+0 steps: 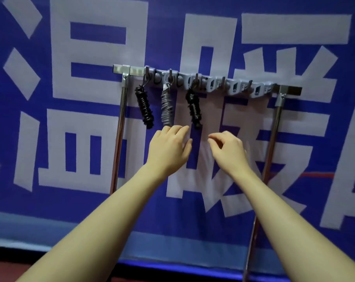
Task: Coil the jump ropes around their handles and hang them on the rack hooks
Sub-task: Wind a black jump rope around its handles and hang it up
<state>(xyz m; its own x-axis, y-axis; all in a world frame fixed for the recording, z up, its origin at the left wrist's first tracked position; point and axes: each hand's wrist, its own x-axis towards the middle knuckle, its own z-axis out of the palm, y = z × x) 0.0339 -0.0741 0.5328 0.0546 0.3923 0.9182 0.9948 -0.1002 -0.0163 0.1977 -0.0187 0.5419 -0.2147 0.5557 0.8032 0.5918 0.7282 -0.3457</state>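
So three coiled jump ropes hang on the grey plastic hook rail (223, 86): a black one (144, 107), a grey one (166, 108), another black one (194, 108). My left hand (168, 149) is flat and empty, my right hand (227, 151) loosely curled, holding nothing. The other hooks are bare; I see no more ropes.

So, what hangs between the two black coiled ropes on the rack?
In the head view, one grey coiled rope hangs between the left black rope and the right black rope, on its own hook.

Both arms extended forward, left hand (168, 148) fingers straight; right hand (227, 151) loosely curled, empty
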